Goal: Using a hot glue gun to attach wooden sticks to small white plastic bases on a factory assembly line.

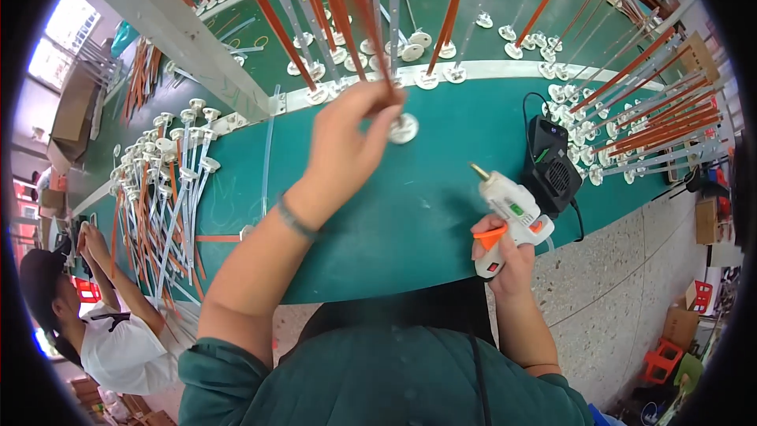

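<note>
So the left hand (347, 138) is pinching a reddish-brown strip (369, 12) near its lower end, upper middle of the frame, and a round white base (404, 129) is sitting right under the fingers. Things are blurring there, so I can't tell if strip and base are actually joined. The right hand (512, 268), right of centre, is wrapping round a white glue gun (512, 207) with fingers by the orange trigger (490, 237); can't tell if it's being squeezed.

Progress-wise, I'd call it partway: plenty of strips (455, 0) are already standing on white bases along the top and right, while a messy pile (169, 189) of strips and bases is lying at left. The one in hand is looking unfinished to me, but that's a guess.

Direction: the strip's long axis is running from the base up to the top edge, leaning slightly left in the frame. The gun's nozzle (478, 170) is pointing toward the upper left.
</note>
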`<state>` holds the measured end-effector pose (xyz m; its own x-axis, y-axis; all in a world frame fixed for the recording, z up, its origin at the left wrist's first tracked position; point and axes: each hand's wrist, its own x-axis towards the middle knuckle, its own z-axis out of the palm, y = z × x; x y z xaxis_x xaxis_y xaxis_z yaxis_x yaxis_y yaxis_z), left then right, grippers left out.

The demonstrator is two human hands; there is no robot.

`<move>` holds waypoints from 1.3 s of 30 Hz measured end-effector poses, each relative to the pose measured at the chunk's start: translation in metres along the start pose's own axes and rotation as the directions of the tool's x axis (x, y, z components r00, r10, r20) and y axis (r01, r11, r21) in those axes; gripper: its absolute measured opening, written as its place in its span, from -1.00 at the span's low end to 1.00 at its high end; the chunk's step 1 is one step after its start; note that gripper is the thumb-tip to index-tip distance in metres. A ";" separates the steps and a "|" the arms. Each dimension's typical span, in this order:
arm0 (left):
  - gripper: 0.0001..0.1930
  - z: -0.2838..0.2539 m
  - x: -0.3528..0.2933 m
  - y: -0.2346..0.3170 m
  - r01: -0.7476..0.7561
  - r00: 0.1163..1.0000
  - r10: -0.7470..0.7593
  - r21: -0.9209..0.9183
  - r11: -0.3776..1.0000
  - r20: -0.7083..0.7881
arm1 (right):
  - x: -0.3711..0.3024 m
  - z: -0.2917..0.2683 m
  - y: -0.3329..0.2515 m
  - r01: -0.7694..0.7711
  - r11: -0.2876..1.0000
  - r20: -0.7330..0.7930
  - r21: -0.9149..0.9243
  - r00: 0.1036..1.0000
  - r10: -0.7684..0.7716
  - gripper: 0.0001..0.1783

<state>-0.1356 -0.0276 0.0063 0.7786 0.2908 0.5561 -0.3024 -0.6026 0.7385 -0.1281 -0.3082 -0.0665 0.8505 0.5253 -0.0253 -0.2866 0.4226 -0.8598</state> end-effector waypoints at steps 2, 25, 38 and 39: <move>-0.80 0.037 0.028 -0.004 -0.005 0.999 0.010 -0.086 0.996 0.050 | 0.006 -0.001 -0.001 0.007 0.996 0.000 0.087 1.000 -0.007 -0.60; -0.61 0.051 0.004 -0.009 -0.071 0.993 0.060 0.110 0.991 0.102 | 0.012 -0.012 0.001 -0.004 0.974 0.135 0.225 0.990 -0.027 -0.69; -0.88 -0.363 -0.165 -0.080 0.658 0.666 0.043 0.613 0.438 -0.745 | 0.017 -0.013 0.005 0.001 0.984 0.168 0.179 0.985 -0.032 -0.69; -0.81 -0.373 -0.166 -0.079 0.626 0.733 0.211 0.762 0.163 -0.647 | 0.017 -0.013 0.005 0.002 0.986 0.150 0.169 0.988 -0.028 -0.68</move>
<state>-0.4466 0.2491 -0.0020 0.1509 0.5671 0.8097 0.8574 -0.4828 0.1784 -0.1093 -0.3070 -0.0777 0.7825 0.6181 0.0751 -0.3556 0.5427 -0.7609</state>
